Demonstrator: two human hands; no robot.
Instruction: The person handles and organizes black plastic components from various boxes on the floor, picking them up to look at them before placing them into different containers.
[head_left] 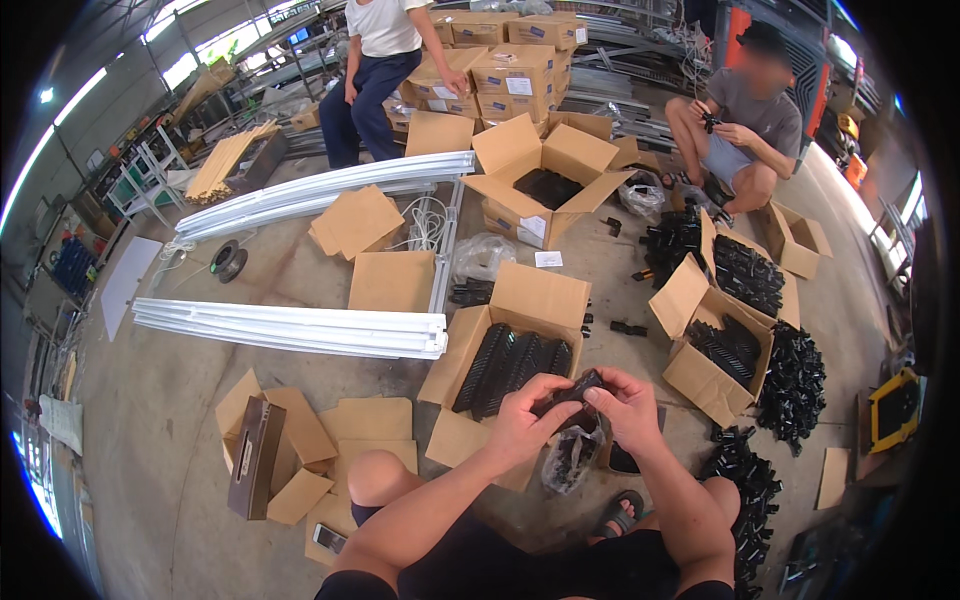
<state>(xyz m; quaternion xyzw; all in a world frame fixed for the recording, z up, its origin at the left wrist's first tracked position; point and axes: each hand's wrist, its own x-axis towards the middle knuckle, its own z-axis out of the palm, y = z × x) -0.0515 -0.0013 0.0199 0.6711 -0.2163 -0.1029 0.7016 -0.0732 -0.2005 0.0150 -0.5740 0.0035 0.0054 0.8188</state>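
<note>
Between both hands I hold a small black part (565, 396), mostly covered by my fingers. My left hand (530, 415) grips its left side, and my right hand (627, 405) pinches it from the right with the thumb on top. Just below the hands sits a clear plastic bag (572, 458) with dark small pieces in it. Beyond my left hand an open cardboard box (455, 350) holds rows of black ribbed parts (505, 368). The exact kind of the held part is hidden.
Heaps of black parts (792, 385) lie to the right around another open box (705, 385). Long white metal profiles (290, 328) stretch across the left. A phone (328, 538) rests on cardboard at lower left. One person (745, 125) squats far right; another (385, 70) sits at the back.
</note>
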